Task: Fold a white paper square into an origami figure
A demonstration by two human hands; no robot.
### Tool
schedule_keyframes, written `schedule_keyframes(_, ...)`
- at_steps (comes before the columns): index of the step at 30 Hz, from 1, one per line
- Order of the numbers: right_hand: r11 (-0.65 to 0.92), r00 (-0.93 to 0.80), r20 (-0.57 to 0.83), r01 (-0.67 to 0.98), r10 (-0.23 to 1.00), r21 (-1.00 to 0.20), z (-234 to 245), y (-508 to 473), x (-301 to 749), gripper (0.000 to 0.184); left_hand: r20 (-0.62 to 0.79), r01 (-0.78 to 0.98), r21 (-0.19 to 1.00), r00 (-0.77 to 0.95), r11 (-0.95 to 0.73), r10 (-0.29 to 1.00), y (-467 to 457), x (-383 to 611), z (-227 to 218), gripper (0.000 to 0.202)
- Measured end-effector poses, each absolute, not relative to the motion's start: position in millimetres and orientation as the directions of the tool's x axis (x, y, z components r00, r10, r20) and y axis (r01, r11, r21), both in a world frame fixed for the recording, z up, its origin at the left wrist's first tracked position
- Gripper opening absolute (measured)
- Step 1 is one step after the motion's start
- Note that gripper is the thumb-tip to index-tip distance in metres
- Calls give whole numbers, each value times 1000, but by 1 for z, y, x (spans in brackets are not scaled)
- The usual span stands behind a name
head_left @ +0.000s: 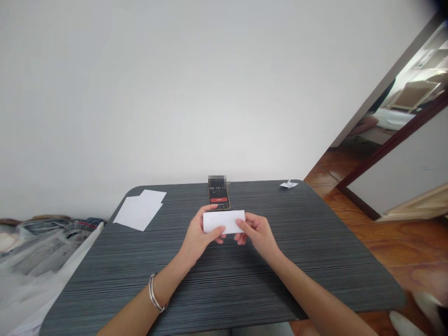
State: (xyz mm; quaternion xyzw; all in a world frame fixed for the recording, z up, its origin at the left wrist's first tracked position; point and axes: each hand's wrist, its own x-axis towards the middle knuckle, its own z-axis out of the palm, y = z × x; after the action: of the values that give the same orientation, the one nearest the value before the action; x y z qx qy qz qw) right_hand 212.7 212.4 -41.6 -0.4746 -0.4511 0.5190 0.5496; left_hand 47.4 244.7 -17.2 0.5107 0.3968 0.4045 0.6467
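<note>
A white piece of paper (224,221), folded into a long narrow rectangle, is held between both my hands above the table. My left hand (201,233) grips its left end, thumb on the front near the lower edge and fingers behind. At the right end, my right hand (257,231) pinches it with the thumb across the front; its other fingers curl behind and below. Just beyond the paper, a phone (219,196) with a timer on its screen leans at the table's far edge.
White sheets of paper (140,210) lie at the table's far left. A small folded paper figure (289,185) sits at the far right. The dark wood-grain table (210,289) meets a white wall (217,93). Plastic-covered things (42,256) are on the left; a doorway stands at right.
</note>
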Motion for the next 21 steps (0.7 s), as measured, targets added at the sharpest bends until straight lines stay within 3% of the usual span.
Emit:
schedule_keyframes(7, -3, 46, -10, -150, 999, -989, -41, 212, 212, 37, -118, -83, 985, 328, 153, 937, 243, 48, -15, 63)
schedule_keyframes(16, 11, 54, 2, -156, 999, -988, -41, 211, 212, 34, -162, -80, 976, 369, 205, 915, 244, 48, -16, 83)
schedule_keyframes(21, -28, 2, -29, -157, 1000, -987, -41, 212, 211, 34, -66, -65, 994, 309, 90, 949, 244, 49, -17, 75)
